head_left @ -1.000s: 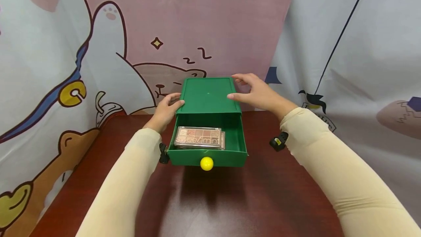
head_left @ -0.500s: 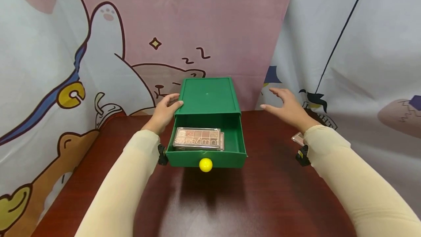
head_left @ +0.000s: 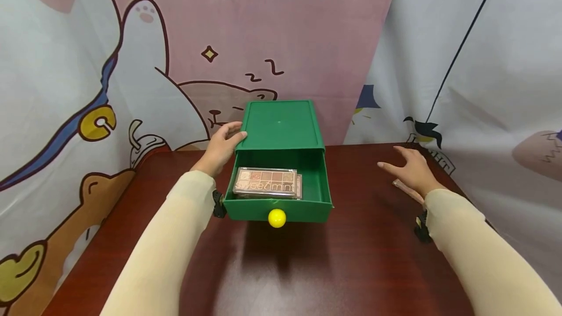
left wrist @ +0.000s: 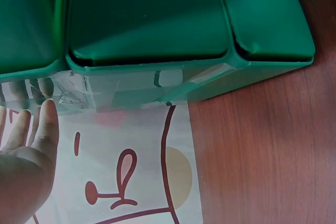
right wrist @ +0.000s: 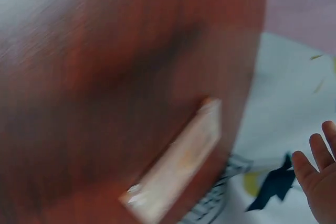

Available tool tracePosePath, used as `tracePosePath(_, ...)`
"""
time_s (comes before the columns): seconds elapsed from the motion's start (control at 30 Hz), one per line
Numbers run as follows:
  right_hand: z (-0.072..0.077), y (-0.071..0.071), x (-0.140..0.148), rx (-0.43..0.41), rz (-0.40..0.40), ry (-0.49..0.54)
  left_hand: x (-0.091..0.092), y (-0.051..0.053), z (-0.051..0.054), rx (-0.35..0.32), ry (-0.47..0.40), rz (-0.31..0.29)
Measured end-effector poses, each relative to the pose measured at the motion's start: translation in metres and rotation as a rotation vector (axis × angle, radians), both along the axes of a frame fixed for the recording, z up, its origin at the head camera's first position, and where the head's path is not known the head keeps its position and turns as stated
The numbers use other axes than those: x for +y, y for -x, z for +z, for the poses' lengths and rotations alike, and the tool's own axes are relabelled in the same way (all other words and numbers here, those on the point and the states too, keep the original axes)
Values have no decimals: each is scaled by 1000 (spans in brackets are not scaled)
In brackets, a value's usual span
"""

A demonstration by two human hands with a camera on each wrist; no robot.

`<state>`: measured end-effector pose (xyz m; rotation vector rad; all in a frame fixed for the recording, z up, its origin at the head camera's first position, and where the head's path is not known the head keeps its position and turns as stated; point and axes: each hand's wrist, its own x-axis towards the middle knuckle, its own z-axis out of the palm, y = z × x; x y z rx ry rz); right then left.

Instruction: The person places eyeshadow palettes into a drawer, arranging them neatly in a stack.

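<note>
A green drawer box (head_left: 283, 126) stands on the table with its drawer (head_left: 313, 184) pulled out toward me. Inside the drawer lie stacked eyeshadow palettes (head_left: 265, 183), the upper one lettered "sweet mint". My left hand (head_left: 221, 148) rests its fingertips against the box's left side; in the left wrist view those fingers (left wrist: 48, 124) look fairly straight. Over the right part of the table hangs my right hand (head_left: 414, 172), fingers spread and holding nothing. Just below it lies another palette (head_left: 408, 191), partly hidden by the hand and blurred in the right wrist view.
A yellow ball knob (head_left: 277, 218) sticks out from the drawer front. The dark red wooden table (head_left: 351, 257) reaches back to a cartoon-printed cloth (head_left: 325, 38). Its right edge runs close past the loose palette.
My right hand has swung from the box's right top edge out to the right and down, over the loose palette, which has come into sight. The left hand keeps its place.
</note>
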<state>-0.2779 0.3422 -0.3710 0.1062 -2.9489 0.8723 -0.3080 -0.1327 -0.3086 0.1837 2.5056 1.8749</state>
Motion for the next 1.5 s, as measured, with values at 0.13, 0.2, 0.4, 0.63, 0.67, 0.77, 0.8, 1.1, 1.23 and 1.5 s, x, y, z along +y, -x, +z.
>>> tracePosePath(0.13,-18,-4,17,-53,-51,-3,-1,1,0,5,-2,-2)
tracePosePath(0.2,-27,-7,25,-71,-80,-8,-2,2,1,7,-6,-5)
tracePosePath(0.4,-47,-14,48,-95,-137,-61,-3,1,3,12,-8,-9)
tracePosePath(0.63,-61,-21,69,-108,-160,-125,-4,-2,6,32,1,0)
tracePosePath(0.67,-62,-22,70,-115,-167,-131,-4,-2,6,33,2,3)
tracePosePath(0.77,-66,-26,75,-151,-182,-148,-4,-3,6,31,8,7)
tracePosePath(0.8,-67,-27,77,-165,-189,-152,-4,-3,5,28,4,6)
tracePosePath(1.1,-76,-38,88,-238,-202,-197,2,-1,0,9,-28,3)
tracePosePath(1.23,-75,-39,88,-250,-198,-215,2,1,-1,6,-24,12)
tracePosePath(1.5,-78,-34,88,-208,-174,-228,2,0,0,6,2,21)
